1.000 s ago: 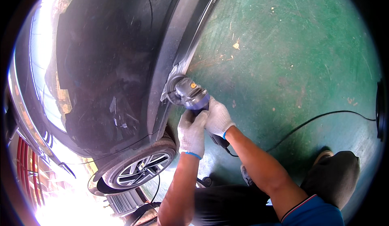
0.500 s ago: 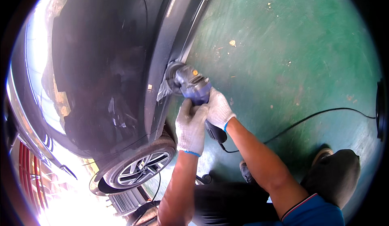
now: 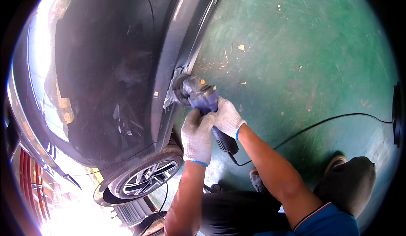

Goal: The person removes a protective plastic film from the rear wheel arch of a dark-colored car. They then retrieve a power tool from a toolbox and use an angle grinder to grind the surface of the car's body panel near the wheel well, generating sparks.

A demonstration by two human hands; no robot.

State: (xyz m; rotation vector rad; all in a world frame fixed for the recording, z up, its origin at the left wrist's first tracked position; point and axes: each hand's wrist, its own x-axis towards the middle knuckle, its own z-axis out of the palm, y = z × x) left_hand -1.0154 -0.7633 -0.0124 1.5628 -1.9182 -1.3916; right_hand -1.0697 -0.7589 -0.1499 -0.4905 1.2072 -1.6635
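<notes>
A blue and dark grey angle grinder (image 3: 204, 98) is held in both my gloved hands, its disc (image 3: 181, 89) against the lower sill of a dark car (image 3: 112, 58). My left hand (image 3: 197, 136), in a white knit glove, closes round the near side of the grinder's body. My right hand (image 3: 229, 116), gloved alike, wraps the body from the right, just ahead of the black rear handle (image 3: 224, 140). A pale bare patch (image 3: 168, 98) on the sill shows around the disc. Orange sparks (image 3: 211, 66) fly off beyond it over the floor.
The grinder's black cable (image 3: 296, 134) runs right across the green floor (image 3: 321, 58) to a dark object at the right rim. A car wheel (image 3: 148, 177) stands left of my left forearm. Small yellowish scraps (image 3: 241, 48) lie on the floor. My knee (image 3: 347, 183) is at lower right.
The grinder and both hands have shifted slightly nearer along the sill. More of the pale patch shows beyond the disc, and sparks are now visible.
</notes>
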